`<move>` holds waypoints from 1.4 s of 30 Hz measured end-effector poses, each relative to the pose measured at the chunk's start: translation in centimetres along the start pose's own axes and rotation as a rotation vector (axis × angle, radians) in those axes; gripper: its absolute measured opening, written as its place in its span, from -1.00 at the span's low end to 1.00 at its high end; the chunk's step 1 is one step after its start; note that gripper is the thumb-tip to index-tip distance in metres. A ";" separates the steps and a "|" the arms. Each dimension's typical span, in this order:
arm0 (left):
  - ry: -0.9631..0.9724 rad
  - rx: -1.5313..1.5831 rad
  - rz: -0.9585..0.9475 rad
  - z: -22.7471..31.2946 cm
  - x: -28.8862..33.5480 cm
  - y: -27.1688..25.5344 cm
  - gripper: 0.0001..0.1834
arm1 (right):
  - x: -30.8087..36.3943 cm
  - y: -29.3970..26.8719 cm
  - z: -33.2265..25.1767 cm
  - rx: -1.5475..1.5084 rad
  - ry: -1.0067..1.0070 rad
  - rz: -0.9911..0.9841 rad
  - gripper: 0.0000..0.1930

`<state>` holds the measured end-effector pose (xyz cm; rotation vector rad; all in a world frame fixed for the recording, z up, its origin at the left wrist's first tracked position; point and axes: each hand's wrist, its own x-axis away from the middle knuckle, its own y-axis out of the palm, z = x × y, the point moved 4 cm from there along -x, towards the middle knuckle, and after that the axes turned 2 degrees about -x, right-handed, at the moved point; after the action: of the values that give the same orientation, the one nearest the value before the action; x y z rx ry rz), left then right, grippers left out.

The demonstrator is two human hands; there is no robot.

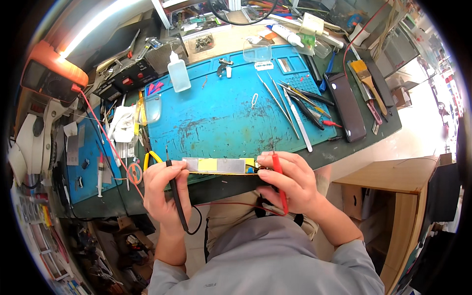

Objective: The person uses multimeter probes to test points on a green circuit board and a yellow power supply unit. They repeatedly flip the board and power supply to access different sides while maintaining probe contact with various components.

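Pack (231,165) is sitting between left hand (160,191) and right hand (297,182), by the front edge of the table (381,129).
The left hand is gripping one end and a black probe (176,196); the right, the other end and a red probe (280,184). With two things filling each hand, the pack could be slipping and falling.

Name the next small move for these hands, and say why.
With the right hand, I'd probably turn the red probe toward the wired end of the silver pack: the left hand holds the other end and the black probe, yet both probes point away from the pack.
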<state>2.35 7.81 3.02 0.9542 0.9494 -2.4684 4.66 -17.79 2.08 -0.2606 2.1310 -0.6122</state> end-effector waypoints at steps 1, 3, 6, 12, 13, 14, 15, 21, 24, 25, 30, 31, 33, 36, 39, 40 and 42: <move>0.001 0.002 -0.002 -0.2 0.1 0.0 -0.75 | 0.3 0.0 0.2 -0.042 0.033 0.029 -0.52; -0.034 0.019 -0.016 -0.4 0.2 -0.2 -0.75 | 0.3 -0.3 0.6 -0.105 0.087 0.095 -0.54; -0.148 0.040 -0.076 -0.5 -0.4 -0.6 -0.78 | 0.5 -0.2 1.4 -0.115 0.168 0.110 -0.59; -0.241 0.116 -0.247 -1.1 -0.6 -1.6 -0.76 | 0.7 -0.5 1.1 -0.199 0.152 0.117 -0.63; -0.197 0.112 -0.243 -1.4 0.2 -1.8 -0.72 | 0.8 -0.5 1.0 -0.207 0.140 0.115 -0.64; -0.142 0.133 -0.238 -1.6 0.4 -2.0 -0.71 | 0.7 -0.5 1.0 -0.215 0.127 0.113 -0.64; -0.090 0.155 -0.231 -1.6 0.7 -2.1 -0.69 | 0.8 -0.4 1.0 -0.224 0.114 0.108 -0.65; 0.203 0.069 -0.310 -1.6 1.3 -3.0 -0.55 | 1.9 -0.2 0.9 -0.104 -0.188 0.100 -0.74; 0.179 0.090 -0.227 -1.8 1.6 -2.7 -0.58 | 2.3 0.3 0.8 -0.099 -0.248 0.172 -0.76; 0.167 0.076 -0.236 -1.8 1.7 -2.8 -0.56 | 2.3 0.6 0.8 -0.101 -0.249 0.186 -0.76; 0.188 0.049 -0.235 -1.7 2.2 -2.9 -0.57 | 2.6 1.0 1.2 -0.069 -0.262 0.202 -0.75; 0.192 0.041 -0.233 -1.6 2.2 -2.8 -0.57 | 2.7 0.9 1.3 -0.081 -0.253 0.186 -0.75; 0.207 0.048 -0.237 -1.6 2.1 -2.7 -0.57 | 2.8 0.9 1.2 -0.073 -0.251 0.168 -0.75; 0.210 0.043 -0.244 -1.7 2.0 -2.6 -0.57 | 2.7 0.8 1.2 -0.066 -0.254 0.141 -0.76; 0.204 0.034 -0.264 -1.7 2.0 -2.7 -0.57 | 2.9 0.9 1.3 -0.051 -0.274 0.129 -0.77; 0.202 0.031 -0.272 -1.7 2.0 -2.7 -0.57 | 2.9 0.9 1.3 -0.044 -0.283 0.128 -0.77; 0.197 0.015 -0.302 -1.6 1.8 -2.7 -0.57 | 2.9 0.8 1.3 -0.031 -0.268 0.109 -0.76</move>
<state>0.39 10.76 2.18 1.1506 1.2202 -2.6649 4.03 -18.71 -1.02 -0.2283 1.8837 -0.4539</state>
